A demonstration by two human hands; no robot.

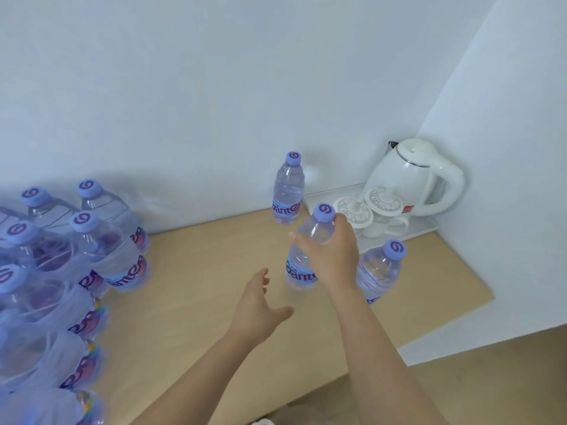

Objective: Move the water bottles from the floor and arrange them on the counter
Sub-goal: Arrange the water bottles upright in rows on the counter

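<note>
Three loose bottles stand on the pale wood worktop, which I see running into a white corner. A shrink-wrapped pack of bottles fills its left side. A white kettle sits in the corner on a tray, with two lidded cups in front of it. The far bottle stands against the wall, the near bottle beside the tray. My right hand grips the middle bottle around its shoulder, upright, between the other two. My left hand hovers just left of it, fingers spread, holding nothing.
</note>
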